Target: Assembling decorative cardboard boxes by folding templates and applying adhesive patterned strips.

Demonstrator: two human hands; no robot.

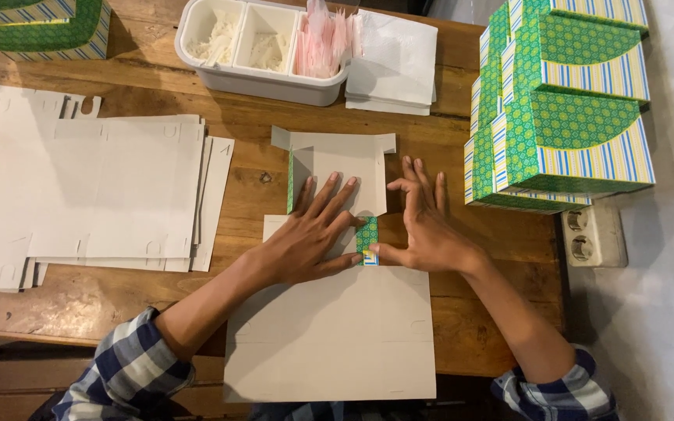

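A flat, unfolded cardboard box blank [329, 335] lies grey side up on the wooden table [142, 304] in front of me. My left hand [310, 234] presses flat on its middle, fingers spread. My right hand [427, 222] rests beside it and pinches a small side flap [367, 238] upright, showing its green patterned face with blue and yellow stripes. Another flap [290, 183] stands up at the left, also green. The far flaps [337, 144] lie flat.
A pile of flat grey blanks [79, 187] covers the left side. Assembled green patterned boxes [571, 109] are stacked at the right, more at the top left [40, 27]. A white divided tray [263, 47] and folded white paper [395, 62] sit at the back. A wall socket [590, 234] is at the right.
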